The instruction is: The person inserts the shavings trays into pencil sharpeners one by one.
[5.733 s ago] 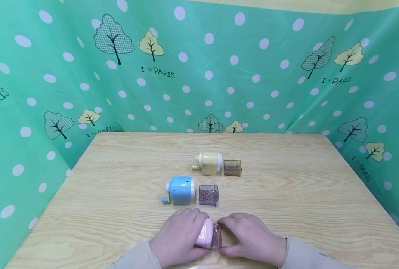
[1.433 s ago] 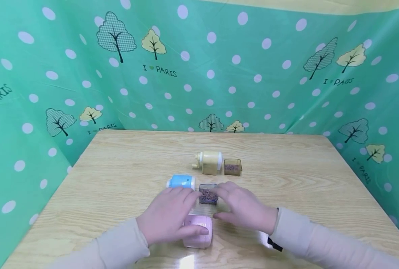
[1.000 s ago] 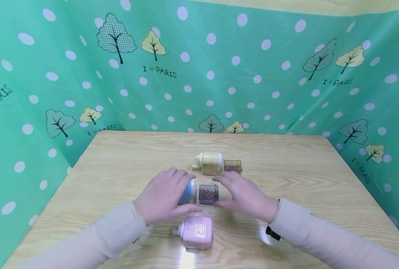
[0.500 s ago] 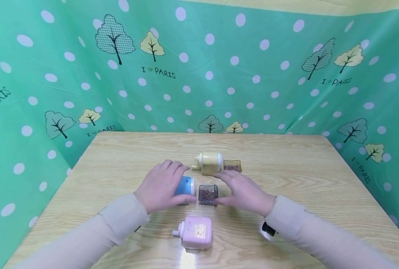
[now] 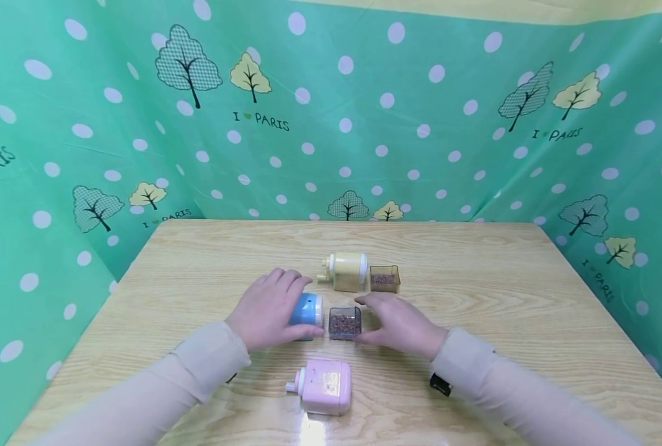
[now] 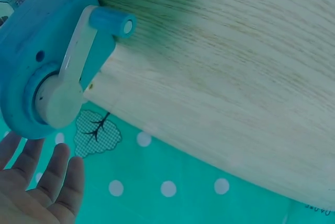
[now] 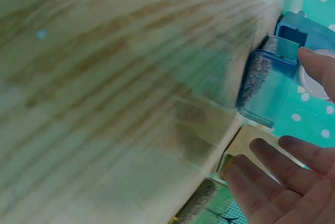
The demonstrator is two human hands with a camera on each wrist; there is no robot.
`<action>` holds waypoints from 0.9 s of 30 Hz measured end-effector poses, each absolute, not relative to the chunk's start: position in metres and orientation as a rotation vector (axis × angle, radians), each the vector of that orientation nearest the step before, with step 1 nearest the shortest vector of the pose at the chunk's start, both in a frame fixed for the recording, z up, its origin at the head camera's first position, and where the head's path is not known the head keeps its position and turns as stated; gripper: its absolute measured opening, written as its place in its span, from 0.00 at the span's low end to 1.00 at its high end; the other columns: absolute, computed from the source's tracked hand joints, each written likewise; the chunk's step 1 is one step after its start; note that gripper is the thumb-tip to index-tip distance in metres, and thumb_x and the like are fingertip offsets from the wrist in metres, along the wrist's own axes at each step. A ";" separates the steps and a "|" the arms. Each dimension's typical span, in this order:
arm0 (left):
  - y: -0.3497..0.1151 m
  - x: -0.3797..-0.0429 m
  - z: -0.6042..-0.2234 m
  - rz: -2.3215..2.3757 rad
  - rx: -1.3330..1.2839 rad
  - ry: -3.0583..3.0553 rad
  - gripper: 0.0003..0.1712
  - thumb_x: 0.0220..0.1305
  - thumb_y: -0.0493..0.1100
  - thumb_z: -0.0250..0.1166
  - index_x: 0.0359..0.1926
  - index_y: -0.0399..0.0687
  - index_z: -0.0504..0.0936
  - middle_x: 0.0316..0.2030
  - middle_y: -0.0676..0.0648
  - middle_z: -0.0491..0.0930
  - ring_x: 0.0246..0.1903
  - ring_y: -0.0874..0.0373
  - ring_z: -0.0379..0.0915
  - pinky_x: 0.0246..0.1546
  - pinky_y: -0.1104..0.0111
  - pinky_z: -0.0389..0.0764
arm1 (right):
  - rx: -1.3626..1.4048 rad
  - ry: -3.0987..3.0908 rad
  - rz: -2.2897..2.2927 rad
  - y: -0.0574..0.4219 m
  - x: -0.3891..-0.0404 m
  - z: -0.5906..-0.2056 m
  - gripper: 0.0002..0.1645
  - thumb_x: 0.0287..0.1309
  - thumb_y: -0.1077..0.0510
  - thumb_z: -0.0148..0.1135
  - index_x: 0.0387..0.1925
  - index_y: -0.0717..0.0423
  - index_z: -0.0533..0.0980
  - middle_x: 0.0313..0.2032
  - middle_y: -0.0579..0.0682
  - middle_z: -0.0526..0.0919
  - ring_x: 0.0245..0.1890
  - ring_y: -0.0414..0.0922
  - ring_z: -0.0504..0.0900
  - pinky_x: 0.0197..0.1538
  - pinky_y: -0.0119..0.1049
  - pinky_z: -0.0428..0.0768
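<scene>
Two hands at mid-bench: left hand (image 5: 269, 308) cups the blue sharpener (image 5: 307, 308), fingers curled over it; right hand (image 5: 399, 323), relaxed and holding nothing, reaches the shavings drawer (image 5: 344, 322) beside it. Step judged: refitting drawer. Next needs drawer gripped, aligned with slot.

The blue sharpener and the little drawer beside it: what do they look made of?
The blue sharpener looks like moulded opaque plastic with a smooth, slightly glossy shell and a white crank. The drawer seems to be clear tinted plastic, since the brownish shavings inside show through its walls. The table shows pale wood grain, possibly laminate.
</scene>
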State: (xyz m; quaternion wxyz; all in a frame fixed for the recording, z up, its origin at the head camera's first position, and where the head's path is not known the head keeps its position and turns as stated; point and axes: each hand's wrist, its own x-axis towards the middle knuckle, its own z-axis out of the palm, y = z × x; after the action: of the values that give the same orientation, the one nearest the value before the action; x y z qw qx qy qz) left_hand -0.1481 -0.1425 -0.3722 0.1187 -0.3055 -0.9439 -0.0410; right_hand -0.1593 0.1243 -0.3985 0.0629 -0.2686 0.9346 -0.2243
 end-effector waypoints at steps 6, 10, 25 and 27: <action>-0.141 -0.148 -0.375 -0.134 -0.891 -2.780 0.57 0.49 0.78 0.60 0.64 0.35 0.76 0.54 0.39 0.80 0.51 0.45 0.74 0.55 0.52 0.77 | -0.828 2.808 -0.705 0.123 -0.160 -0.403 0.47 0.44 0.44 0.76 0.64 0.64 0.75 0.59 0.60 0.81 0.60 0.57 0.79 0.64 0.53 0.73; -0.141 -0.148 -0.378 -0.133 -0.890 -2.782 0.56 0.49 0.77 0.61 0.63 0.35 0.76 0.53 0.40 0.79 0.51 0.45 0.74 0.54 0.53 0.78 | -0.828 2.799 -0.727 0.122 -0.161 -0.405 0.41 0.46 0.47 0.76 0.61 0.62 0.78 0.57 0.58 0.83 0.58 0.55 0.80 0.63 0.52 0.74; -0.137 -0.149 -0.385 -0.163 -0.882 -2.834 0.60 0.46 0.79 0.61 0.65 0.35 0.75 0.55 0.38 0.78 0.52 0.45 0.74 0.54 0.53 0.78 | -0.779 2.789 -0.727 0.116 -0.161 -0.402 0.39 0.45 0.50 0.76 0.60 0.61 0.79 0.56 0.56 0.84 0.57 0.54 0.81 0.62 0.52 0.76; -0.137 -0.149 -0.385 -0.170 -0.876 -2.848 0.61 0.45 0.80 0.61 0.65 0.35 0.74 0.55 0.38 0.78 0.52 0.45 0.73 0.55 0.52 0.77 | -0.778 2.785 -0.726 0.116 -0.161 -0.401 0.39 0.44 0.51 0.76 0.60 0.62 0.79 0.56 0.57 0.84 0.56 0.54 0.81 0.61 0.52 0.76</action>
State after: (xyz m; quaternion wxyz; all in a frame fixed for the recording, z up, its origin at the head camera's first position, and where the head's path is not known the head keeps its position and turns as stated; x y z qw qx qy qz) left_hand -0.1493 -0.1367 -0.3849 0.0784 -0.2927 -0.9513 -0.0569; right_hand -0.1614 0.1164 -0.4011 0.0803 -0.2601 0.9311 -0.2427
